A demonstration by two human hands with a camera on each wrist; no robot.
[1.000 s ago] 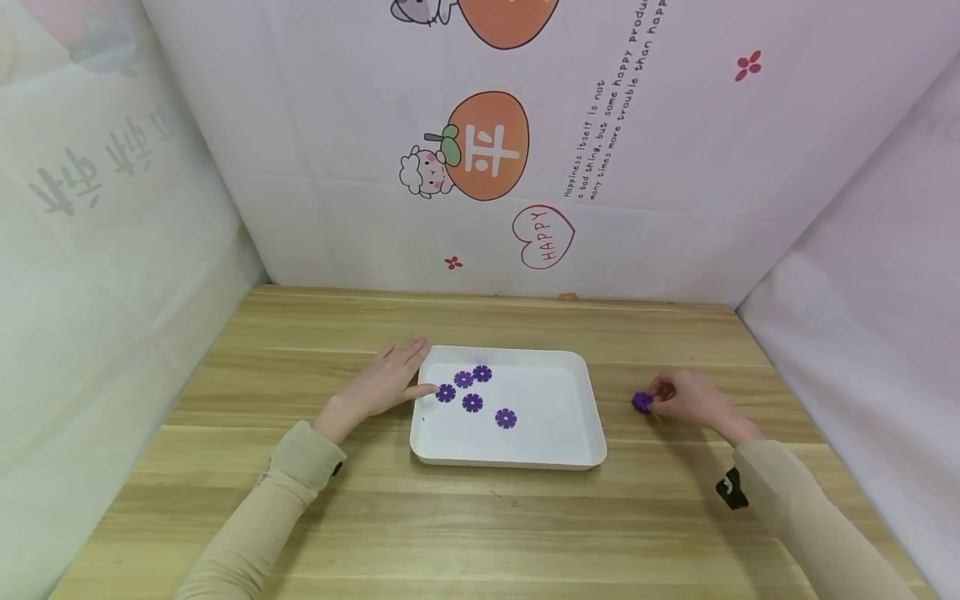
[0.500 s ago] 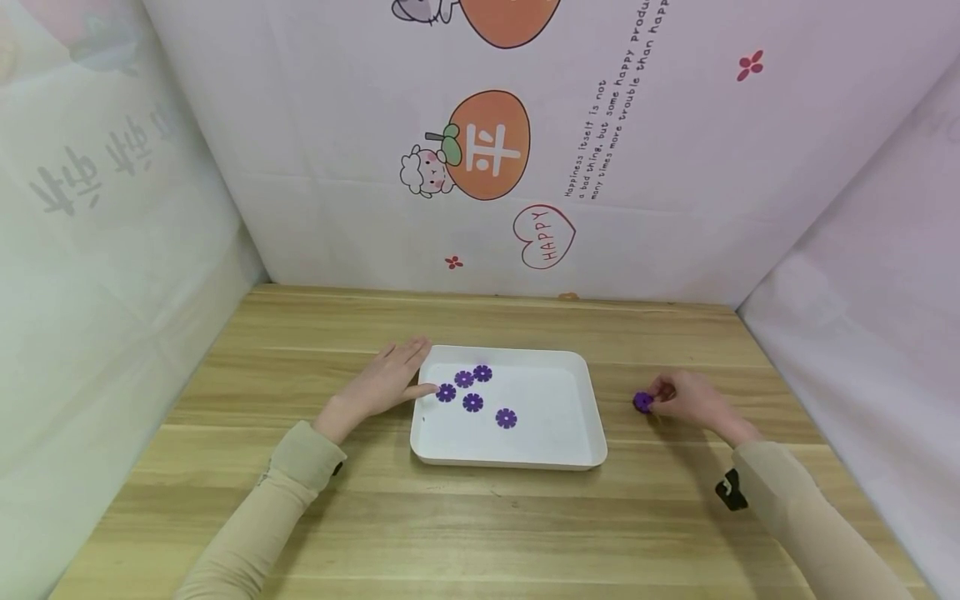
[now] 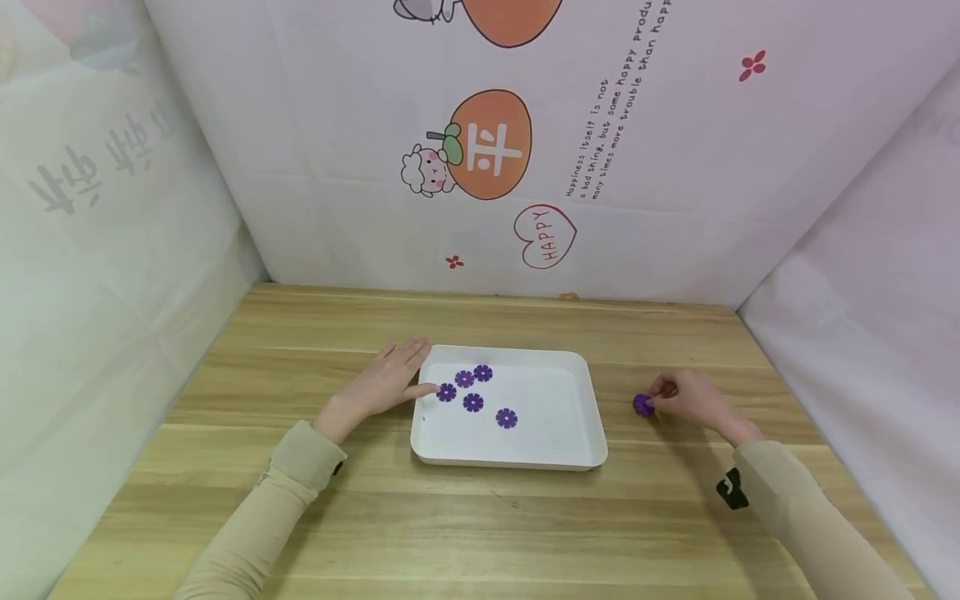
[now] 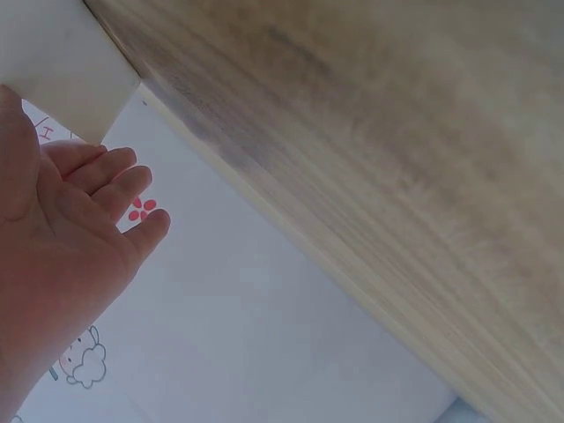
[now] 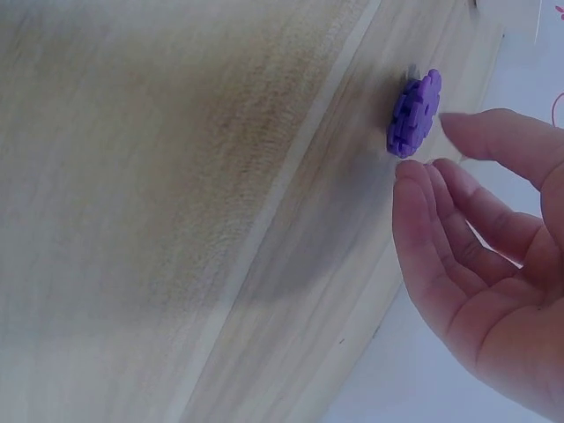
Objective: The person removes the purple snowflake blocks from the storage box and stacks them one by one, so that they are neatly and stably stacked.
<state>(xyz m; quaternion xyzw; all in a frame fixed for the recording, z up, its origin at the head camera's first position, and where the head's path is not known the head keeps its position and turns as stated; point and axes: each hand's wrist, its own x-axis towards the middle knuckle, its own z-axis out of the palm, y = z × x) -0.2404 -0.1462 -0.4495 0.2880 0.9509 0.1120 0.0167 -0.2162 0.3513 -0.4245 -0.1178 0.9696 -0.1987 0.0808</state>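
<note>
My left hand (image 3: 378, 383) rests at the left rim of a white tray (image 3: 551, 421), fingers straight and thumb reaching over the edge. In the left wrist view its fingers (image 4: 110, 181) lie along the tray wall (image 4: 75, 75). Several purple snowflake discs (image 3: 506, 418) lie flat in the tray's left half. To the tray's right, a small stack of the same discs (image 5: 414, 115) sits on the table. Thumb and fingertips of my right hand (image 5: 493, 238) stand apart right beside the stack, with a gap between them.
The wooden table (image 3: 480, 533) extends around the tray. Printed white cloth (image 3: 337, 167) walls the back and both sides. A dark tag (image 3: 732, 490) hangs under the right sleeve (image 3: 795, 500).
My right fingers have loosened slightly at the stack, and the top disc shows more fully now. My left hand and the tray have stayed put.
</note>
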